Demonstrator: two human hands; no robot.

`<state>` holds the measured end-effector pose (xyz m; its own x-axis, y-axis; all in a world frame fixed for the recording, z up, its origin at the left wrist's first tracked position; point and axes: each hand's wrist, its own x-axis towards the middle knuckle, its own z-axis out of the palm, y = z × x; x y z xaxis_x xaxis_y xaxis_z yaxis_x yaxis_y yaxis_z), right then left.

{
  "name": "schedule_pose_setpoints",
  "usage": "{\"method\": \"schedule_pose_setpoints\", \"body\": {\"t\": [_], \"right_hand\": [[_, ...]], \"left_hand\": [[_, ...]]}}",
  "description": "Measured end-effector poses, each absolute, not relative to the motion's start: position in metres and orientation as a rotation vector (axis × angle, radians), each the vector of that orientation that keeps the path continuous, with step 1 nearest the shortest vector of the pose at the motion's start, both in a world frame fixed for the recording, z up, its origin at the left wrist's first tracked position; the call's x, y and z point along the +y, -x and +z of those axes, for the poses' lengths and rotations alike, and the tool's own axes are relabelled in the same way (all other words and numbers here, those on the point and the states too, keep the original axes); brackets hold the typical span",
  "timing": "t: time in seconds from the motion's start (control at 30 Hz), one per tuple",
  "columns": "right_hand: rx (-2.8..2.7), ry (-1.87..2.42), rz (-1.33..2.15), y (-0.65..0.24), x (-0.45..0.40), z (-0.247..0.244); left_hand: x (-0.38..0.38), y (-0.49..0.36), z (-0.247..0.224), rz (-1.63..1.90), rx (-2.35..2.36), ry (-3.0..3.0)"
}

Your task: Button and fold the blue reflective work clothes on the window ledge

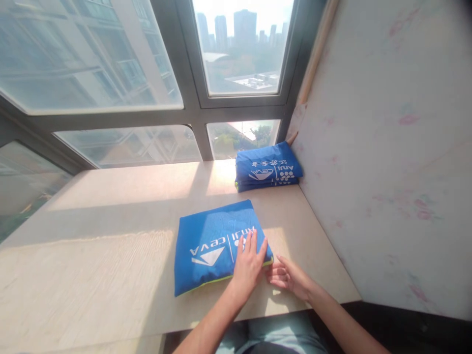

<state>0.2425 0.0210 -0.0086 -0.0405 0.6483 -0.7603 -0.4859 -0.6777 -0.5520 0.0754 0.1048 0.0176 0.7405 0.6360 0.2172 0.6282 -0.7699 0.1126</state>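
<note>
A flat, folded blue cloth [206, 231] with white "Anji CEVA" lettering and a lime-green edge lies on the pale wooden surface in front of me. The print faces away from me, upside down. My left hand [250, 258] rests flat on its right part, fingers stretched out and covering some of the print. Just beyond its near right corner is my right hand [289, 278], palm turned inward and fingers loosely bent, with the fingertips close to the green edge. Whether they touch the edge I cannot tell.
A stack of similar folded blue cloths [268, 167] sits at the back right, against the flower-patterned wall [387, 162]. Grey-framed windows [195, 115] rise behind the wooden surface [92, 260]. Sunlight and shadow stripe the wood. My legs are below its front edge.
</note>
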Motion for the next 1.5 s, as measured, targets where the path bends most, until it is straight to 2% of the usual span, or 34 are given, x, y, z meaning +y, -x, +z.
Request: {"method": "schedule_pose_setpoints", "body": {"t": [0.1, 0.23, 0.37, 0.53, 0.63, 0.73, 0.8, 0.97, 1.1, 1.27, 1.5], "right_hand": [[-0.166, 1.271, 1.808, -0.233, 0.027, -0.007], [-0.323, 1.344, 1.651, -0.224, 0.055, -0.015], [-0.450, 1.369, 1.636, -0.222, 0.083, -0.022], [-0.766, 1.409, 1.624, -0.237, 0.099, -0.019], [-0.867, 1.583, 1.318, -0.252, 0.098, -0.016], [-0.891, 1.817, 0.897, -0.257, 0.092, -0.006], [-1.115, 1.849, 0.677, -0.245, 0.090, 0.007], [-1.810, 1.726, 0.431, -0.182, 0.100, 0.040], [-2.000, 1.869, 0.318, -0.160, 0.105, 0.023], [-1.995, 1.946, 0.307, -0.169, 0.092, -0.020], [-2.014, 1.948, 0.238, -0.174, 0.077, -0.024]], "left_hand": [[0.109, -0.079, -0.001, 0.389, 1.079, -2.930], [0.110, -0.065, -0.008, 0.519, 1.012, -2.882], [0.091, -0.063, -0.014, 0.576, 1.046, -2.960], [0.065, -0.067, -0.021, 0.377, 1.055, -3.008], [0.060, -0.067, -0.008, 0.274, 0.956, -2.894], [0.071, -0.061, 0.015, 0.324, 0.923, -2.732], [0.087, -0.051, 0.034, 0.378, 0.948, -2.635], [0.138, 0.002, 0.065, 0.442, 1.451, -2.575], [0.151, 0.044, 0.042, 0.356, 1.708, -2.592], [0.138, 0.063, -0.001, 0.213, 1.694, -2.626], [0.127, 0.058, -0.005, 0.214, 1.703, -2.669]]}}
